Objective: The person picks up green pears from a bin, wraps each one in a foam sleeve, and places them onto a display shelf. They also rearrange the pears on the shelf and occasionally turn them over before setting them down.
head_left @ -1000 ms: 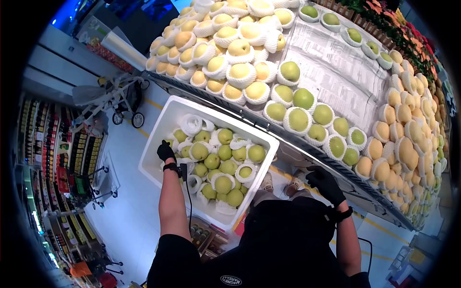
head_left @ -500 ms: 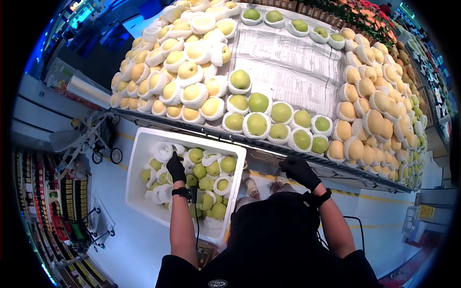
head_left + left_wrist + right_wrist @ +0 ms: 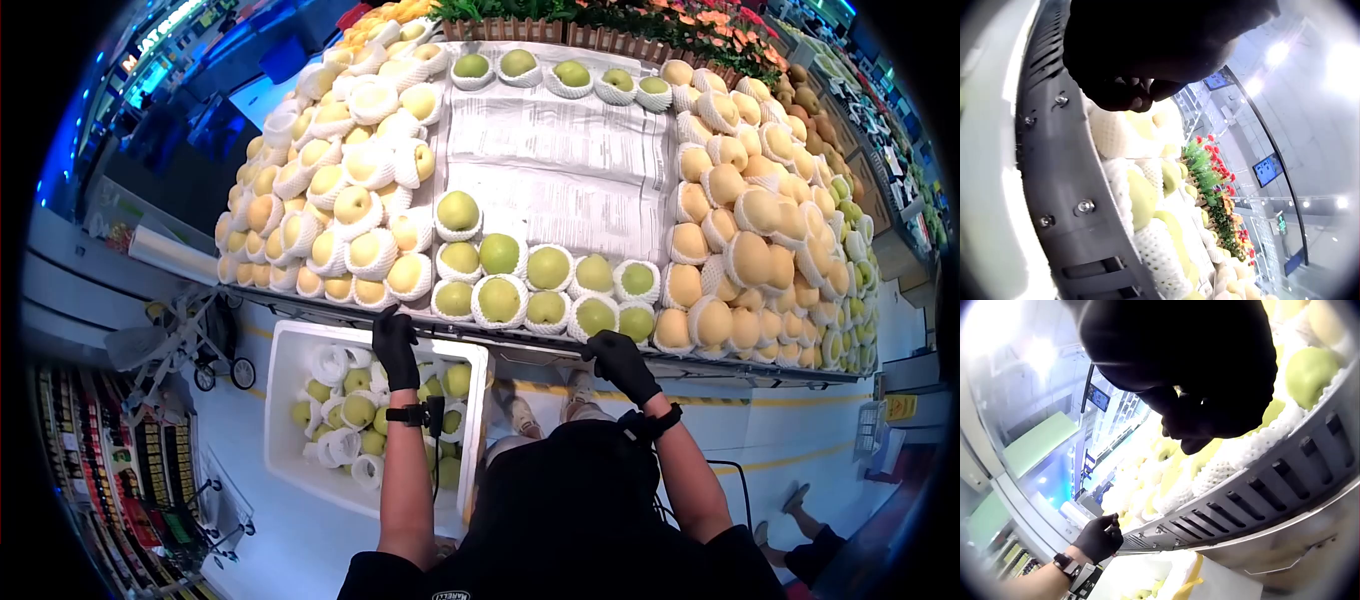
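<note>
Both hands wear black gloves. My left hand [image 3: 397,350] is raised over the far side of the white foam box [image 3: 478,400], near the front edge of the fruit stand. Its fingers curl loosely, with no fruit visible in them. Inside the box lie green pears [image 3: 358,410] among white foam nets [image 3: 333,362]. My right hand [image 3: 622,366] hangs at the stand's front edge with its fingers bent and nothing seen in them, close below the netted green pears [image 3: 596,314]. In the right wrist view the left hand [image 3: 1100,539] shows above the box.
On the stand, a newspaper-lined patch [image 3: 560,140] lies between netted yellow pears [image 3: 352,204] on the left and tan pears [image 3: 752,260] on the right. A grey slotted rail [image 3: 1254,497] runs along its front. A stroller [image 3: 185,340] stands left; another person's legs [image 3: 800,530] show lower right.
My left hand has lifted from among the pears in the box and moved toward the stand's edge. The head view has swung toward the stand. The right hand keeps a similar bent pose.
</note>
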`<action>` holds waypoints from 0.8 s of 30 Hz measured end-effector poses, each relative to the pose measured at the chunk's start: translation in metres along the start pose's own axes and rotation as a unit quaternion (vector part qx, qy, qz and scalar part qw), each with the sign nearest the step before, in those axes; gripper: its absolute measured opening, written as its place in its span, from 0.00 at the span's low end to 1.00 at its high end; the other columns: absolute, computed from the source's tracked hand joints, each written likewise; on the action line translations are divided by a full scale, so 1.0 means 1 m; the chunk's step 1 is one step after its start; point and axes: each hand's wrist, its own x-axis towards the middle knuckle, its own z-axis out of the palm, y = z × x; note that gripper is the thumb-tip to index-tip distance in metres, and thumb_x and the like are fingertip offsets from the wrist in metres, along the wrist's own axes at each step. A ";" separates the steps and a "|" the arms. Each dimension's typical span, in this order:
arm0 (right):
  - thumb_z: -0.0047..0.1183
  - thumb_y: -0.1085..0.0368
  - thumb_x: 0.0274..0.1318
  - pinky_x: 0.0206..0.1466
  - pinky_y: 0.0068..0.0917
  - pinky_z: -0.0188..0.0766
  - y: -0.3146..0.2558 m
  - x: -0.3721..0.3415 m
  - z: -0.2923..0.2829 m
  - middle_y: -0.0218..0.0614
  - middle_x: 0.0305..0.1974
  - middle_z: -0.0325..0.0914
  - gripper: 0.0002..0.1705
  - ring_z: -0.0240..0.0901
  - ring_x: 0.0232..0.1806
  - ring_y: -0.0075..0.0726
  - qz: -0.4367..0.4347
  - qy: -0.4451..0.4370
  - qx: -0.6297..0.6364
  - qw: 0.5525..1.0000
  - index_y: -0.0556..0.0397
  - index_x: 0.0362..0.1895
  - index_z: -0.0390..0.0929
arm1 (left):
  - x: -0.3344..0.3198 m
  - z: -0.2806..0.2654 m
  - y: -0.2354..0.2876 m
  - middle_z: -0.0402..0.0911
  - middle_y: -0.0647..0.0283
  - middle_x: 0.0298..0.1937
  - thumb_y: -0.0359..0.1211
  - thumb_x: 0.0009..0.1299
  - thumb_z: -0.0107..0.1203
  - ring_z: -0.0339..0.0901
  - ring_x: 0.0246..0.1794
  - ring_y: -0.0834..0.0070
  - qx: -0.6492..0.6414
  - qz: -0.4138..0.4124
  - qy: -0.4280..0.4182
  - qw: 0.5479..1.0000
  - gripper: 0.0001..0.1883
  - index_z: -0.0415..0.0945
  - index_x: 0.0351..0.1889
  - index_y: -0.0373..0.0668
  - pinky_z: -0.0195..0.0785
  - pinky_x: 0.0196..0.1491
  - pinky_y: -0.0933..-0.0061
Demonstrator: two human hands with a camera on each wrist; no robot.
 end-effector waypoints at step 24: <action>0.52 0.57 0.62 0.31 0.18 0.68 0.025 0.016 -0.106 0.26 0.31 0.78 0.13 0.71 0.27 0.18 -0.036 -0.010 0.114 0.993 0.54 0.40 0.78 | 0.120 0.205 0.069 0.72 0.59 0.62 0.44 0.37 0.78 0.70 0.57 0.50 0.745 0.200 -0.252 0.584 0.58 0.58 0.69 0.49 0.64 0.59 0.49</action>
